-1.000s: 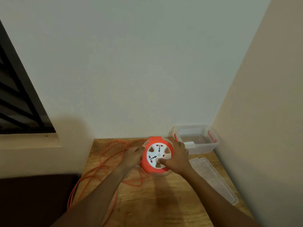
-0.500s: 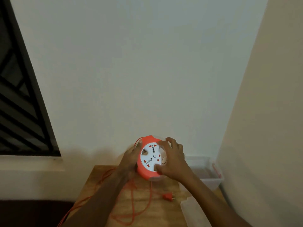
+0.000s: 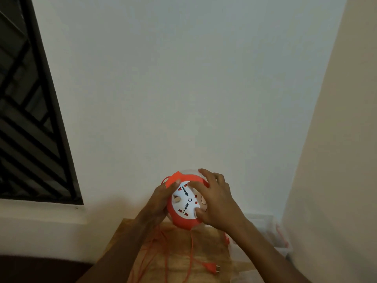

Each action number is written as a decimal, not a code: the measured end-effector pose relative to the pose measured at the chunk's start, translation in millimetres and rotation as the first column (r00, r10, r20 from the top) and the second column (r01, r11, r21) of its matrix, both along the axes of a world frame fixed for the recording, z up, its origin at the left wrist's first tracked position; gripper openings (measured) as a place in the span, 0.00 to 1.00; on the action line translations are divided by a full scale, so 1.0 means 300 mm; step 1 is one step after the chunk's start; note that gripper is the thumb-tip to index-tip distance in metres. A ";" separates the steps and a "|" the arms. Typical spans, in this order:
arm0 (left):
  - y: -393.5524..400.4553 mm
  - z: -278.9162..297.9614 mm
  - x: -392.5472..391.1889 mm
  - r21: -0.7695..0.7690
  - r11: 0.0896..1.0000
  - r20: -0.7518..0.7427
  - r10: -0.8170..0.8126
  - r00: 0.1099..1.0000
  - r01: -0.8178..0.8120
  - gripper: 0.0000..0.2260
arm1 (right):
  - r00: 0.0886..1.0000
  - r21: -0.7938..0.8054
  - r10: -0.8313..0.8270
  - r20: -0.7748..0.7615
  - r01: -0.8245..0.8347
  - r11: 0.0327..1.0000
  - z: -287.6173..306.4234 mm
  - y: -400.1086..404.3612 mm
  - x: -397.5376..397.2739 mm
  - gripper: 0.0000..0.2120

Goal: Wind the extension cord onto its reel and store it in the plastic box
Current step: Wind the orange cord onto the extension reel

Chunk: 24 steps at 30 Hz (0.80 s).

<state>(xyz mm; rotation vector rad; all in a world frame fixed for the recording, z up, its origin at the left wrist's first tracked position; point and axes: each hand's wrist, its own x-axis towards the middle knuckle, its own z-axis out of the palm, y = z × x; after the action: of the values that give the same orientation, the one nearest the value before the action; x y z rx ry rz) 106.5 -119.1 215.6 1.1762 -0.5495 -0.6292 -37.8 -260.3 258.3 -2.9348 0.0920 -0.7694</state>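
Reel [image 3: 184,209] between both hands' curled fingers [image 3: 206,177]

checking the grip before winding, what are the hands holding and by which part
Both hands hold the orange cord reel, lifted above the table. The left hand grips its left rim; the right hand has fingers spread over the white socket face and right edge.

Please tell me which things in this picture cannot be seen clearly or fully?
All in the head view:
- Box: mostly behind the right forearm, dim; contents unclear.
- Cord: loops run off the bottom edge; how much is wound on the reel is hidden by its casing.
- Left hand: fingers behind the reel.
- Right hand: covers part of the socket face.
- Plug: blurred.
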 end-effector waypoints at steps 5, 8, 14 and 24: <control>0.019 0.036 0.046 0.030 0.996 0.029 0.077 0.997 -0.078 0.23 | 0.992 -0.278 0.068 0.108 -0.035 0.960 -0.003 0.059 0.040 0.29; 0.021 0.043 0.073 0.045 0.996 0.030 0.078 0.997 -0.079 0.26 | 0.999 -0.352 0.002 0.041 0.012 0.936 -0.018 0.084 0.069 0.33; 0.047 -0.001 0.122 -0.073 0.997 -0.103 -0.048 0.994 0.040 0.22 | 0.984 -0.327 -0.087 -0.153 0.032 0.944 -0.005 0.105 0.111 0.33; 0.039 0.010 0.151 0.121 0.993 0.138 -0.029 0.990 0.012 0.22 | 0.970 -0.516 -0.146 -0.195 0.025 0.857 -0.037 0.143 0.108 0.32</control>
<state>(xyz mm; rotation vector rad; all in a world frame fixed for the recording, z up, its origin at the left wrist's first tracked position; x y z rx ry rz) 151.8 -107.5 218.5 1.3365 -0.6498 -0.6073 -5.4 -217.3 247.3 -3.5447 0.0412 -0.5216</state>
